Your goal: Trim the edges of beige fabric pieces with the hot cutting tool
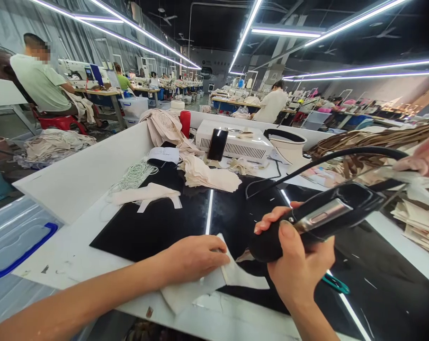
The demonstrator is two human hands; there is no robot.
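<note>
In the head view my left hand point(196, 258) is closed, thumb and fingers pinching the edge of a cream fabric piece point(245, 277) at the front of a black board point(147, 232). More of the pale cloth hangs below that hand over the table edge. My right hand point(301, 265) grips a black corded hand tool point(328, 208) with a silver side panel. The tool is tilted, its rounded end low and close to the fabric; its exact kind I cannot make out. A teal-handled tool point(337, 283) lies on the board, partly behind my right wrist.
A stack of cream fabric pieces point(209, 175), a phone point(218, 144) against a white vented box point(236, 139), and pale green cord point(134, 175) lie beyond. A black cable point(324, 161) arches right, near a blurred pinkish shape point(420, 158). Co-workers point(42, 85) sit farther off.
</note>
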